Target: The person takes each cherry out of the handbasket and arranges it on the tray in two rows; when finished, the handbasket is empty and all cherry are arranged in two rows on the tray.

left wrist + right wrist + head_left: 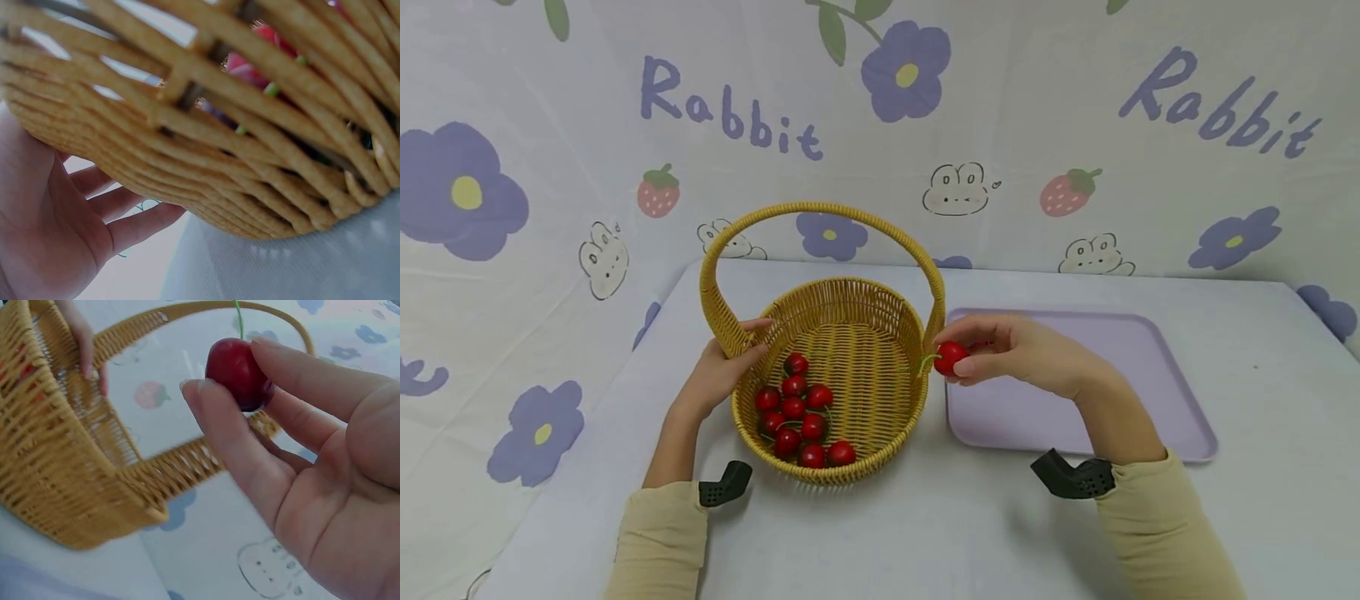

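Note:
A round yellow wicker basket (880,442) with a tall arched handle stands on the white table. Several red cherries (813,427) with green stems lie in its left and front part. My left hand (718,371) grips the basket's left rim by the foot of the handle; the left wrist view shows its fingers (147,226) against the woven outside. Between thumb and fingertips my right hand (1022,354) pinches one red cherry (237,372), its stem pointing toward the basket. That cherry is just outside the right rim, near the handle's right foot.
A flat lilac tray (1120,367) lies to the right of the basket, partly under my right hand and forearm. Behind the table hangs a white cloth (880,183) printed with flowers, strawberries and rabbits.

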### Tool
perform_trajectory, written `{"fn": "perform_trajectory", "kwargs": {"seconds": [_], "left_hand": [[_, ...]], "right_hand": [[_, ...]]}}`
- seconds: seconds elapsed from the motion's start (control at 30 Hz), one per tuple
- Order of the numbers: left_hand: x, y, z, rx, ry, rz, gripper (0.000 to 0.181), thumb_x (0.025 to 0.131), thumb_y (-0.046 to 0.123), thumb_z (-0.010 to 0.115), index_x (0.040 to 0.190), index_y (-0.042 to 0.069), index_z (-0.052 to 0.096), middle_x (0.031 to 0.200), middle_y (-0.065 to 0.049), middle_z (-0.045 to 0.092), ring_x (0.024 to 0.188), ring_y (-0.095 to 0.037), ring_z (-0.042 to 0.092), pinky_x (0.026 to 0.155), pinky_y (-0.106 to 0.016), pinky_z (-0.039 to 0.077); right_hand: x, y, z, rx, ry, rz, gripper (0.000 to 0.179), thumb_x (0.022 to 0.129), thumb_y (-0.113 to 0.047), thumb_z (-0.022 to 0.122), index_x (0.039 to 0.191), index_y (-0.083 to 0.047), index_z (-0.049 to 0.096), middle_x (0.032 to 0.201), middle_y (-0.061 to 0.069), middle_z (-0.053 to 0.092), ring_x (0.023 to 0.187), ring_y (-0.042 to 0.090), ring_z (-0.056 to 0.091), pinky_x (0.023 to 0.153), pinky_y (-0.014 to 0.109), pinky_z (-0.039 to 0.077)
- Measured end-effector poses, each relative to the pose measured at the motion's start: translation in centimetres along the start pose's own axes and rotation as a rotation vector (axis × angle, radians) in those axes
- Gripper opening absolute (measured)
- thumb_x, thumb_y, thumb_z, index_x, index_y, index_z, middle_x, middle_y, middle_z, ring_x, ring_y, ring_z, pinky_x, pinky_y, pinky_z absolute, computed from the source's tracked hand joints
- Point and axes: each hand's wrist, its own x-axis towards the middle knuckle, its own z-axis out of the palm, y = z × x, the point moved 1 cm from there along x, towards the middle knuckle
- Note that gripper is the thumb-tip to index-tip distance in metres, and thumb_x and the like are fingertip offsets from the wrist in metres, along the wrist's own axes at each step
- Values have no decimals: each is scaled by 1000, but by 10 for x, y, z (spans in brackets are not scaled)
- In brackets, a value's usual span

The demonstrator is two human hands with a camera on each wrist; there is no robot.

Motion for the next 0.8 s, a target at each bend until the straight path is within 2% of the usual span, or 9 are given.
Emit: {"fn": "perform_trajectory", "kwargs": {"seconds": [0.13,0.37,0.7,0.8], "left_hand": [[1,3,1,-4,-7,-5,42,98,12,54,138,3,47,144,-19,40,131,-37,38,104,-57,29],[1,4,2,4,-8,-9,43,98,13,54,139,4,47,144,-19,40,131,-37,38,104,-57,29],[0,5,2,6,-2,-12,42,98,12,54,138,2,47,144,-19,40,131,-37,37,104,-57,28],[-1,5,2,6,-3,-13,42,98,12,54,138,2,47,144,-20,40,131,-38,37,104,-57,28]], "right_hand": [[-11,5,-13,14,67,-21,35,91,-9,64,124,-1,56,113,18,60,97,33,62,84,40,51],[-25,7,-33,47,173,-4,28,93,-8,61,121,-6,58,110,14,62,93,27,64,84,35,51],[-33,13,-53,179,286,-12,23,94,-6,59,117,-11,57,110,9,59,95,20,64,86,27,50],[-34,19,-58,248,322,-18,25,94,-4,59,118,-9,57,111,10,58,95,21,64,86,27,50]]}}
